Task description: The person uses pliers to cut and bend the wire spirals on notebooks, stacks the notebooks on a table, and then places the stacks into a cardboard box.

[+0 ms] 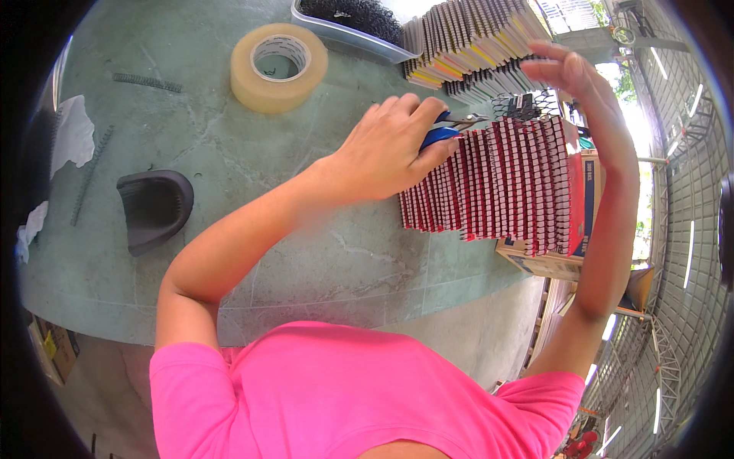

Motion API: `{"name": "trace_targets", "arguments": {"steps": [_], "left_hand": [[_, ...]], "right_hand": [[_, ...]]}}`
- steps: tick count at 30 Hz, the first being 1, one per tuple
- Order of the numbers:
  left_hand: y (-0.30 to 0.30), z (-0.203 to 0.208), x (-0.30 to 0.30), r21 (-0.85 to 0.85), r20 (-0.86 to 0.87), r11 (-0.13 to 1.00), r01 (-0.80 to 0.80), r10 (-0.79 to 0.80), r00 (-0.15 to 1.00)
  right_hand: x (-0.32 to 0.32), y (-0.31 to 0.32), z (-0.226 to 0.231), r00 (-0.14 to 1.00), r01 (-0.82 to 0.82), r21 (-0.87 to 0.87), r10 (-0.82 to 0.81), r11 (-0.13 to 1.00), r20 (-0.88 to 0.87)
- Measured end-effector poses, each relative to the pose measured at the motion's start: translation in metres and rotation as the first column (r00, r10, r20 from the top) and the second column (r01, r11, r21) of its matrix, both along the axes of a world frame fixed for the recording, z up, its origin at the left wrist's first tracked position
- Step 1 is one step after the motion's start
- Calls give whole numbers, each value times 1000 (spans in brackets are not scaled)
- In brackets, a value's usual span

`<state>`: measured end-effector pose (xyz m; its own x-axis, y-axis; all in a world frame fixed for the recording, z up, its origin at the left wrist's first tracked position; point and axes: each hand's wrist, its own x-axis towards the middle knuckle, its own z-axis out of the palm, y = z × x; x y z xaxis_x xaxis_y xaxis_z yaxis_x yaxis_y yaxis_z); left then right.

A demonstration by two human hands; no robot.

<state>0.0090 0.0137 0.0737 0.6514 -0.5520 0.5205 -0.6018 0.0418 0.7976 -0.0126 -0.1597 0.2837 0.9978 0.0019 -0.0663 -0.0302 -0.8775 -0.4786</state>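
Observation:
My left hand [386, 145] is closed around a pair of blue-handled pliers [440, 136], whose metal jaws point right over the top of a stack of red spiral-bound notebooks [497, 187]. The notebooks' white-and-red bound edges face me. Beyond the stack on the right, my right hand [589, 88] is raised with its fingers apart and holds nothing visible; its fingertips are a little blurred. Behind them stands another stack of notebooks [478, 42] with black bindings and pale and yellow edges.
On the green table [252, 199] lie a roll of clear tape [245, 80], a dark curved block [153, 210] and loose black spiral coils [147, 82]. A clear plastic bin [359, 44] of black coils is at the back. A cardboard box [550, 264] stands beyond the red notebooks.

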Motion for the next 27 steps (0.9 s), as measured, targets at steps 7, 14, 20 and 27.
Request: {"name": "trace_targets", "arguments": {"steps": [7,14,20,27], "left_hand": [[-6,2,9,110,-45,990,87,-82,996],[-19,5,20,55,253,993,-109,91,963],[-26,9,21,87,241,995,-50,27,970],[-26,7,26,160,171,986,-46,18,985]], "right_hand": [[16,-2,-29,909,234,107,-179,966,-376],[14,8,-22,921,72,-26,-76,997,-381],[18,-15,-22,857,75,251,67,965,-511],[23,-18,-23,873,3,89,41,996,-486]]}}
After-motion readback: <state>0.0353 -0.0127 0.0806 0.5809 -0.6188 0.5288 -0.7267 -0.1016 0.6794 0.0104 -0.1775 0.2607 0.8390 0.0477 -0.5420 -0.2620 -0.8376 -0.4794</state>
